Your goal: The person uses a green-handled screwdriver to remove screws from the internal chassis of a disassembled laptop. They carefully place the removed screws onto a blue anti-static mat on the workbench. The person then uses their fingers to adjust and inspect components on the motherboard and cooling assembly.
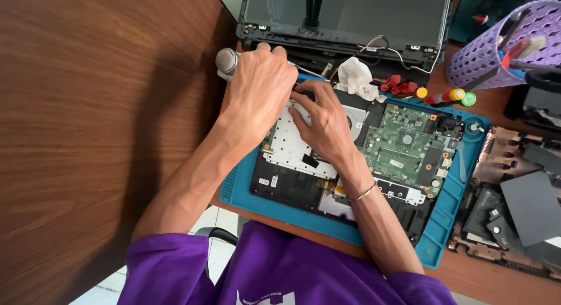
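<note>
Wide brown desk (82,106) on the left, with a detached laptop screen (345,16) propped along the far edge. Teal work mat (450,205) spread in front, bearing an opened laptop base (292,188) with its green circuit board (403,147) laid bare on the right half and a pale perforated metal plate (286,144) on the left. Lavender plastic basket (497,42) of tools at the far right; another stripped casing (514,194) beside the mat.

Left hand (260,89) curled tight around a tool with a rounded silver handle (227,61), tip hidden under the fist, pressed toward the base's far left corner. Right hand (327,121) flat on the metal plate, fingers spread and bracing, gripping nothing.

Crumpled white cloth (355,77) and small red, yellow and green screwdriver handles (444,96) just beyond the base.

Base likely light but stiff; board fragile, probably best held by the casing edges, never by the components.
</note>
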